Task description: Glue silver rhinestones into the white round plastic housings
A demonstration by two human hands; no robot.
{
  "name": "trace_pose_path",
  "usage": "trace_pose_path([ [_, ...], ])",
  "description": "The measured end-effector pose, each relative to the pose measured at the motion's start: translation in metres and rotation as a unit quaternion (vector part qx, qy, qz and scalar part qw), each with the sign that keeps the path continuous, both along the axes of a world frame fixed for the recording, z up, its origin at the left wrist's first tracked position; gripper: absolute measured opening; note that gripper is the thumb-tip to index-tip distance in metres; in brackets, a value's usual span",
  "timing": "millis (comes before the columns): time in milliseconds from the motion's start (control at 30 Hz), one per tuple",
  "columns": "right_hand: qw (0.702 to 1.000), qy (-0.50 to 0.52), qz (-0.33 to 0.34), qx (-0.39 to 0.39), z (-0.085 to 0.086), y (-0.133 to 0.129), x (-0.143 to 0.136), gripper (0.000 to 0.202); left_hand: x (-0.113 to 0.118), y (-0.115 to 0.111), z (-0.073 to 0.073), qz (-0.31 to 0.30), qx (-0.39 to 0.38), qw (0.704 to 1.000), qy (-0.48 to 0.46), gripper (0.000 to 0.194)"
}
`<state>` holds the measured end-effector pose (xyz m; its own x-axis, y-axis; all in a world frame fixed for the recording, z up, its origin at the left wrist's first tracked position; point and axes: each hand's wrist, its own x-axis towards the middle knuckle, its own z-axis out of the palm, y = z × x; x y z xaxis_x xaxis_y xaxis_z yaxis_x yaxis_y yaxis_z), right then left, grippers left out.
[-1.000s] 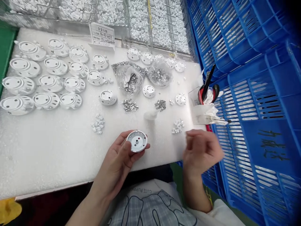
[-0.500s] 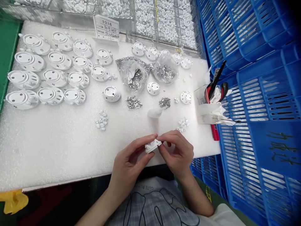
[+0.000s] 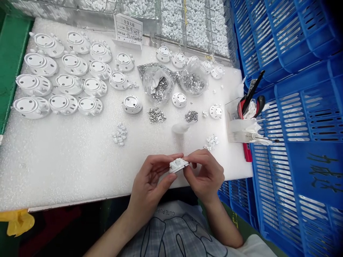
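Between my two hands, above the table's front edge, is a small white plastic part [image 3: 178, 165] with a flat base and a raised, detailed top. My left hand [image 3: 153, 178] grips its left side between thumb and fingers. At its right end, my right hand [image 3: 205, 175] pinches it with thumb and forefinger. Just beyond the hands stands a small translucent bottle [image 3: 180, 128]. A pile of small white pieces [image 3: 211, 141] lies past my right hand, and another white pile [image 3: 119, 135] lies farther left. Two heaps of tiny silvery pieces [image 3: 157, 115] lie behind the bottle.
Rows of white oval assemblies [image 3: 34, 85] cover the white foam tabletop's [image 3: 66, 160] left rear. Two clear bags [image 3: 158, 85] hold silvery bits. Divided clear trays [image 3: 177, 25] and a paper label [image 3: 128, 31] stand behind. A tool holder [image 3: 234, 125] and blue crates [image 3: 300, 150] bound the right.
The white part has turned in my fingers and shows more of its detailed top. Both hands still hold it. The whole view has shifted slightly.
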<state>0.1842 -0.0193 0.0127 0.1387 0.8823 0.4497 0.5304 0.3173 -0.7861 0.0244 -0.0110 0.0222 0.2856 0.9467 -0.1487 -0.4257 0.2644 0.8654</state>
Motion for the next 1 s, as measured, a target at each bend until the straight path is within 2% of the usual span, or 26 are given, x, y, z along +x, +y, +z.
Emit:
trace_pose_path([
  [300,0.999,-0.004,0.034,-0.005,0.001,0.000,0.002,0.026,-0.002,0.003,0.001,0.010,0.015,1.000,0.023,0.018],
  [667,0.997,-0.023,0.038,0.058,-0.004,-0.001,0.002,0.032,-0.009,0.008,0.004,-0.035,-0.051,0.997,0.050,0.002],
  [1000,0.995,-0.044,0.040,0.076,-0.006,-0.003,0.001,0.039,-0.015,0.006,0.001,-0.059,-0.035,0.993,0.097,0.006],
])
